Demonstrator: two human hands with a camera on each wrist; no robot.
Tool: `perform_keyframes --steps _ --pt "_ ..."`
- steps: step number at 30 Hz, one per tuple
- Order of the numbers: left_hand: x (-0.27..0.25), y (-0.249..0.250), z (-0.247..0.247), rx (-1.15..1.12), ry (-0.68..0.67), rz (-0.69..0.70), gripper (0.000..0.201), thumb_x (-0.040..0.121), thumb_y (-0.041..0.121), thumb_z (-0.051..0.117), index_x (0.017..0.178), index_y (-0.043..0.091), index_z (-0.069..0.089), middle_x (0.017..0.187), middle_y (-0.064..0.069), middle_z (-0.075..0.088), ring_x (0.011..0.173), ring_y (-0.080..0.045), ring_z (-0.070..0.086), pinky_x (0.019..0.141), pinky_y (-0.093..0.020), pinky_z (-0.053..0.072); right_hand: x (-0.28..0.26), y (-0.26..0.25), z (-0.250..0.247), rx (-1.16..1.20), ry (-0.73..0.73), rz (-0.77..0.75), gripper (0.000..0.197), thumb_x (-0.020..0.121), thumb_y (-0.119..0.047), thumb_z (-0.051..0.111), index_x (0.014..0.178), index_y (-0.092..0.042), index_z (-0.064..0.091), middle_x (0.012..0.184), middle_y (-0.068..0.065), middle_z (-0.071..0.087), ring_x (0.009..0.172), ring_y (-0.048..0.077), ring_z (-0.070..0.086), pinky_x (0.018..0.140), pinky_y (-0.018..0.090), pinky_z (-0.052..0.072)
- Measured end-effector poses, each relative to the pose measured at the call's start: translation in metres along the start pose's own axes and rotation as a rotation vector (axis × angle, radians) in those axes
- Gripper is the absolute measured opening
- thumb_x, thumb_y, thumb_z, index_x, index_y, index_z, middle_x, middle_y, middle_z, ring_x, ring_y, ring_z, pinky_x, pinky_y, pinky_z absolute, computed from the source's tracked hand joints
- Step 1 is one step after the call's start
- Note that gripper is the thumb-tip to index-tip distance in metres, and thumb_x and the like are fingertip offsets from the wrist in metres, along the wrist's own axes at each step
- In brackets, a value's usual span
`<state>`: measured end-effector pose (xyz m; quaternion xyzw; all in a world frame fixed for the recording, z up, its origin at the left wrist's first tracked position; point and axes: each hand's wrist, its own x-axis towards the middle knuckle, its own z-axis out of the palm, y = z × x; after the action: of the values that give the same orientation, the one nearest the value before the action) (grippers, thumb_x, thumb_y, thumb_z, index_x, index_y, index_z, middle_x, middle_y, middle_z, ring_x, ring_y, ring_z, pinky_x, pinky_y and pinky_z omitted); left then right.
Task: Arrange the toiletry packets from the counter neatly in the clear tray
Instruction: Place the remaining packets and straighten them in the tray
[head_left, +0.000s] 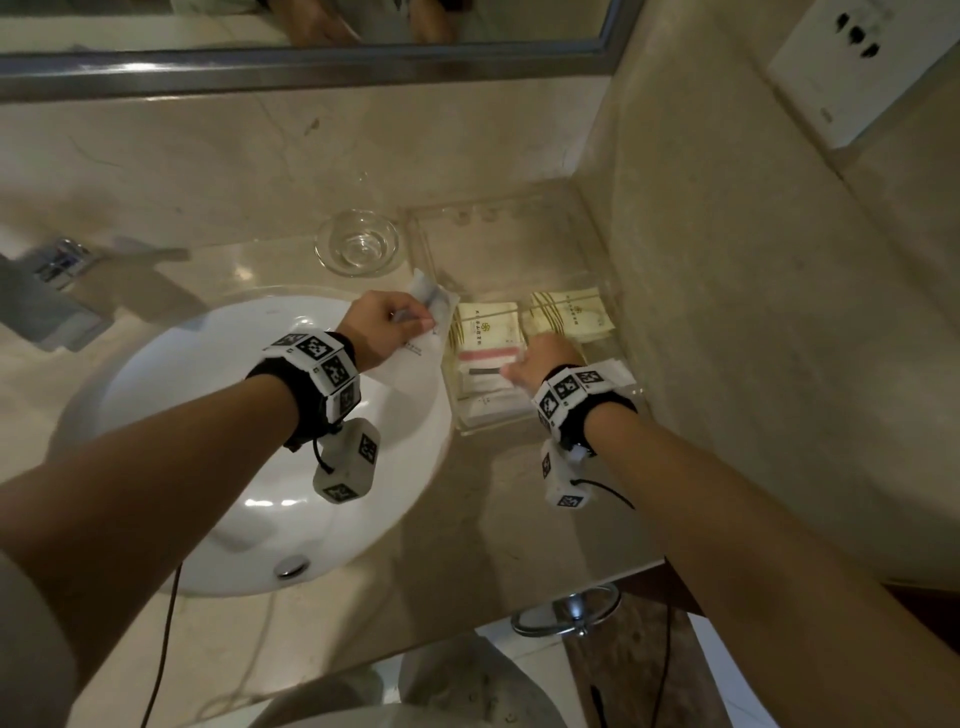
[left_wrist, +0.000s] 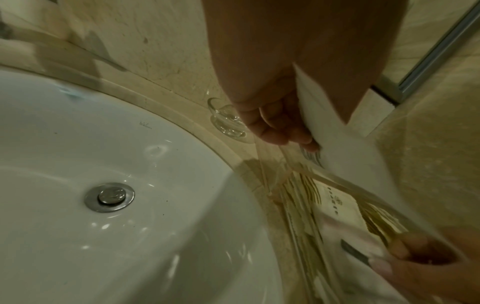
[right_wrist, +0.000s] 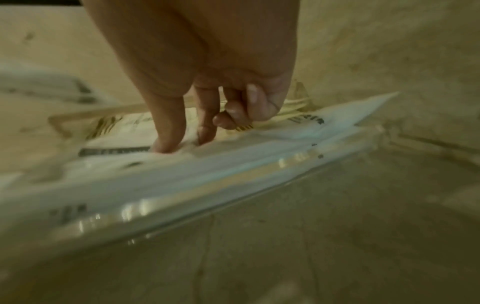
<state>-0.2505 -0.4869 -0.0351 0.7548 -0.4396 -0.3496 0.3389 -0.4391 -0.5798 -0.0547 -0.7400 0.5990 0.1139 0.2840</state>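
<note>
Head view: the left hand (head_left: 382, 325) grips white paper toiletry packets (head_left: 423, 332) just outside the clear plastic tray (head_left: 597, 228), beside cream packets (head_left: 488, 327) already inside.

Right wrist view: the right hand (right_wrist: 207, 82) presses straight fingers (right_wrist: 168, 127) onto those; some remain.

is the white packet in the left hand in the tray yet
Not yet. The left hand grips the white packet outside the clear tray, over the sink edge.

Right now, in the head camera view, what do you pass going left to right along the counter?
Faucet → sink basin → left hand holding white packets → clear tray with right hand inside → wall socket.
</note>
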Motion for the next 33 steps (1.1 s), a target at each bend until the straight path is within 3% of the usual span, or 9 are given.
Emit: perform_keyframes --steps 6,9,11,13,16,19,22,26,33 --pt "-0.003 0.006 -0.002 -0.059 -0.048 0.055 0.011 0.083 0.012 0.065 0.091 0.02 0.064 0.091 -0.007 0.061 0.084 -0.02 0.054 0.081 -0.034 0.048 -0.008 -0.001 -0.01 -0.1 0.061 -0.035 0.038 0.082 -0.047 0.062 0.074 -0.011 0.051 0.067 0.001 0.053 0.069 0.023 0.056 0.049 0.022 0.037" --pt "-0.005 0.014 -0.003 -0.105 -0.102 0.071 0.022 0.083 0.007 0.064 0.097 0.021 0.055 0.078 -0.006 0.056 0.07 -0.02 0.051 0.067 -0.025 0.05 -0.009 0.0 -0.017 0.051 0.155 -0.075 0.047 0.088 -0.054 0.05 0.064 -0.015 0.039 0.062 -0.002 0.043 0.063 0.02 0.046 0.047 0.024 0.026" --pt "-0.008 0.021 -0.005 -0.137 -0.152 0.075 0.029 0.083 0.004 0.063 0.1 0.024 0.051 0.076 -0.011 0.053 0.067 -0.022 0.047 0.062 -0.026 0.047 -0.012 -0.002 -0.025 0.289 0.193 -0.106 0.04 0.09 -0.051 0.049 0.07 -0.017 0.044 0.069 -0.001 0.048 0.066 0.02 0.046 0.053 0.026 0.033" --pt "-0.009 0.027 -0.005 -0.163 -0.201 0.065 0.035 0.082 0.002 0.063 0.103 0.028 0.051 0.077 -0.014 0.051 0.068 -0.022 0.046 0.062 -0.029 0.045 -0.013 -0.004 -0.034 0.582 0.172 -0.109 0.039 0.087 -0.05 0.054 0.097 -0.013 0.054 0.091 0.003 0.06 0.08 0.02 0.054 0.067 0.03 0.045" --pt "-0.013 0.037 0.001 -0.22 -0.266 0.034 0.048 0.081 -0.003 0.062 0.122 0.018 0.049 0.077 -0.004 0.056 0.067 -0.016 0.051 0.055 -0.015 0.048 -0.02 -0.006 -0.048 0.831 -0.002 -0.096 0.043 0.083 -0.042 0.065 0.112 -0.014 0.052 0.1 0.005 0.063 0.085 0.019 0.062 0.071 0.029 0.053" --pt "-0.014 0.048 0.006 -0.17 -0.318 0.045 0.052 0.081 -0.002 0.063 0.129 0.011 0.048 0.081 -0.007 0.055 0.068 -0.014 0.051 0.057 -0.012 0.047 -0.028 -0.004 -0.06 0.839 -0.146 -0.147 0.017 0.085 -0.026 0.066 0.098 -0.017 0.06 0.096 0.004 0.064 0.083 0.019 0.065 0.065 0.023 0.056" --pt "-0.011 0.057 0.005 -0.135 -0.35 0.045 0.046 0.083 0.0 0.062 0.127 0.009 0.051 0.076 -0.003 0.055 0.066 -0.012 0.052 0.053 -0.006 0.046 -0.039 -0.002 -0.072 0.839 -0.186 -0.16 0.022 0.088 -0.023 0.063 0.107 -0.011 0.061 0.085 -0.002 0.062 0.072 0.011 0.06 0.057 0.016 0.053" --pt "-0.012 0.067 0.006 -0.133 -0.356 0.066 0.041 0.083 -0.001 0.061 0.123 0.004 0.054 0.086 -0.011 0.057 0.068 -0.011 0.052 0.06 -0.011 0.047 -0.047 0.002 -0.081 0.793 -0.299 -0.135 0.006 0.087 -0.019 0.064 0.088 -0.018 0.058 0.082 -0.001 0.062 0.071 0.012 0.058 0.064 0.019 0.05" --pt "-0.014 0.075 0.007 -0.025 -0.4 0.038 0.035 0.079 0.0 0.067 0.111 0.011 0.059 0.08 -0.005 0.059 0.071 -0.014 0.058 0.059 -0.017 0.048 -0.049 0.024 -0.091 0.865 -0.142 -0.106 0.029 0.09 -0.014 0.06 0.118 -0.007 0.057 0.083 0.0 0.059 0.072 0.012 0.056 0.079 0.027 0.051"
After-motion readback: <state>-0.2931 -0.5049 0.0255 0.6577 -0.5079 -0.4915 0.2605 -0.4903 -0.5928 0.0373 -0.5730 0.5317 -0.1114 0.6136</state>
